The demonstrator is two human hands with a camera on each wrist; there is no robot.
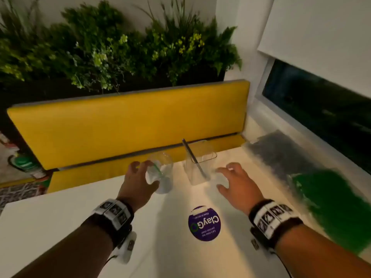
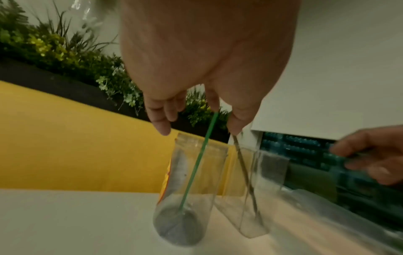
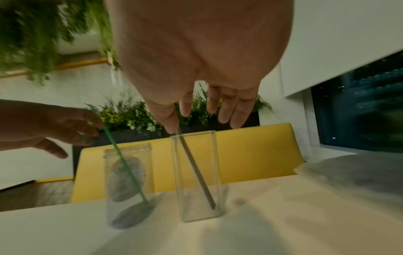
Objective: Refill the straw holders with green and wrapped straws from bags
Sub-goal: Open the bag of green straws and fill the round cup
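Two clear holders stand on the white table [image 1: 60, 227]. The round jar [image 1: 163, 178] [image 2: 185, 198] [image 3: 128, 186] has one green straw [image 1: 157, 170] [image 2: 196, 163] [image 3: 126, 169] leaning in it. The square holder [image 1: 198, 169] [image 2: 250, 198] [image 3: 198, 181] has one grey wrapped straw [image 1: 193, 157] [image 3: 196, 169]. My left hand [image 1: 146, 175] [image 2: 199, 124] hovers with spread fingers over the jar's mouth, by the green straw's top end. My right hand [image 1: 220, 177] [image 3: 198, 124] hangs open just right of and above the square holder. A bag of green straws [image 1: 331, 207] and a bag of dark wrapped straws [image 1: 281, 153] lie at the right.
A purple round sticker [image 1: 204, 223] is on the table between my forearms. A yellow bench backrest [image 1: 130, 127] runs behind the table's far edge, with a planter of greenery [image 1: 120, 53] above it. A dark window [image 1: 321, 109] and its white sill border the right side.
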